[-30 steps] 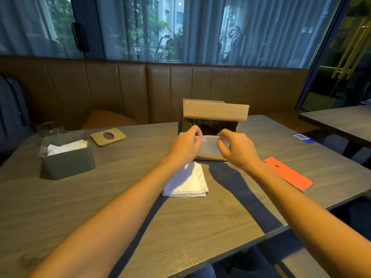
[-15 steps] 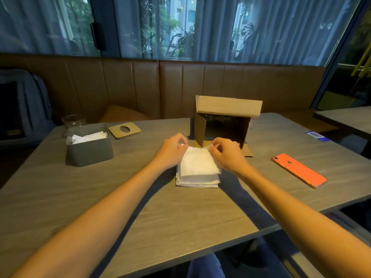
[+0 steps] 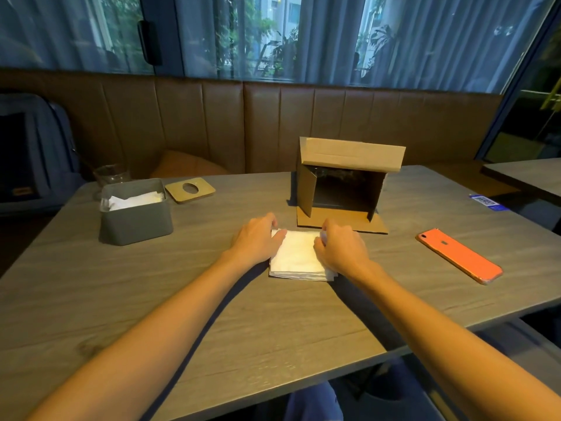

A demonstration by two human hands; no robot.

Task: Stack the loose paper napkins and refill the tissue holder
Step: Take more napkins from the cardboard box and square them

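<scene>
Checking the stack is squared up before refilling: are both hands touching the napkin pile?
Touching. The head view shows the left hand and right hand pressed against opposite sides of the napkin stack, fingers overlapping its top edges.

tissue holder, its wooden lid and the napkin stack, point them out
tissue holder (image 3: 136,221), head view, grey front wall
wooden lid (image 3: 182,194), head view, flat rim left of its round hole
napkin stack (image 3: 297,253), head view, top sheet between the hands
</scene>
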